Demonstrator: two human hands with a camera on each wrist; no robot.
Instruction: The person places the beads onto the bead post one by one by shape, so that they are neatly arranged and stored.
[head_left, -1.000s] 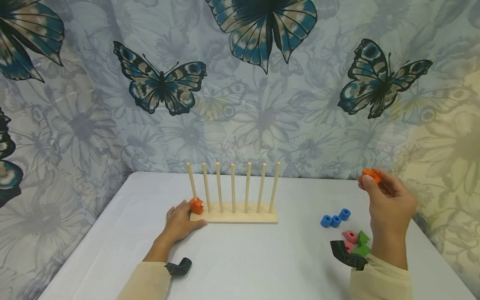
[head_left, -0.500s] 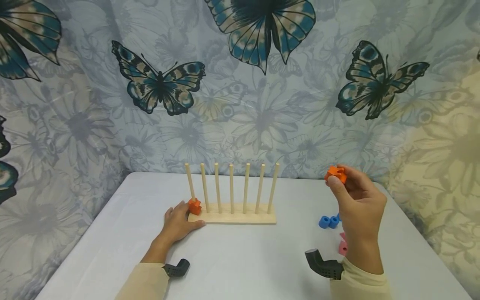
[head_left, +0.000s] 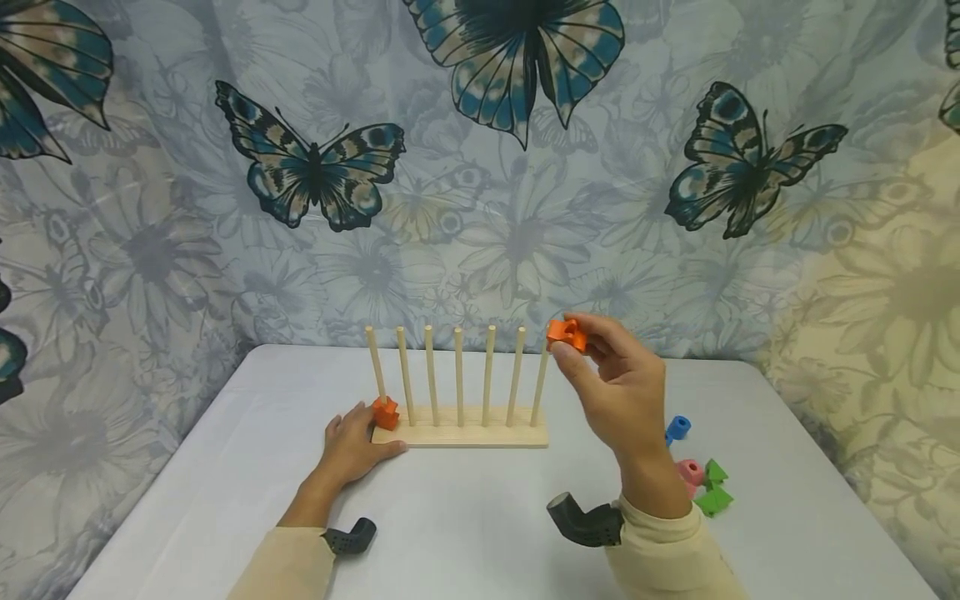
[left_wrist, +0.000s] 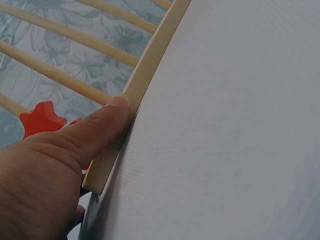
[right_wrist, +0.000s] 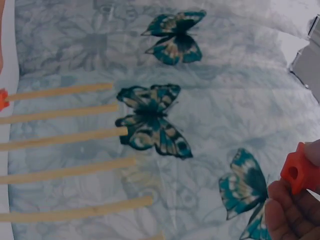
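A wooden base (head_left: 472, 437) with several upright pegs stands on the table. Orange star-shaped pieces (head_left: 386, 413) sit at the bottom of its leftmost peg; the left wrist view shows a star (left_wrist: 43, 119) there. The left hand (head_left: 352, 450) holds the base's left end, thumb along the front edge. Raised near the top of the rightmost peg, the right hand (head_left: 626, 396) pinches an orange star piece (head_left: 567, 334) between thumb and fingers. In the right wrist view a hole shows in that orange piece (right_wrist: 299, 170).
Right of the base lie blue pieces (head_left: 678, 427), partly hidden by the right hand, with pink pieces (head_left: 691, 472) and green pieces (head_left: 714, 502) nearer the front. A butterfly-patterned cloth (head_left: 487, 250) hangs behind the white table (head_left: 465, 517).
The right hand has moved left with the orange piece, from above the right side of the table to the rightmost peg. The left hand has stayed at the base's left end.
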